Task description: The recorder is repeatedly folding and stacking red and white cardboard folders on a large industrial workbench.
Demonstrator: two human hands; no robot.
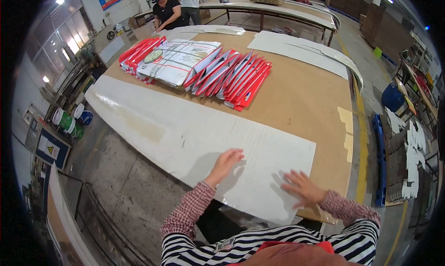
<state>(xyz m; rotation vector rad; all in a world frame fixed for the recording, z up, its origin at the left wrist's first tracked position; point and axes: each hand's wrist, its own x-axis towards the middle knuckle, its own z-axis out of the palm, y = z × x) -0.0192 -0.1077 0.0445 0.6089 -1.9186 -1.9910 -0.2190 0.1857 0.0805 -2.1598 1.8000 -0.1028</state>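
A workshop with a grey concrete floor [120, 182] surrounds a large surface covered in brown cardboard [301, 103]. At its far left end, a person in a black shirt and dark cap [169, 13] bends forward. To the right, ragged brown-and-white cardboard pieces [410, 164] stand stacked beside a blue pallet [380, 159].

A long white smooth sheet [204, 141] lies along the near side of the surface, tapering to the left. Beyond it sits a row of flat red-and-white printed packages [236, 78], fanned out at the right; the white-faced ones in the middle are bound with thin straps [174, 52].

The left hand [225, 165] is over the sheet, half-open with fingers loosely bent, with nothing visible in it. The right hand [303, 187], palm down, has its fingers spread wide and grips nothing; whether it touches the sheet, I cannot tell.
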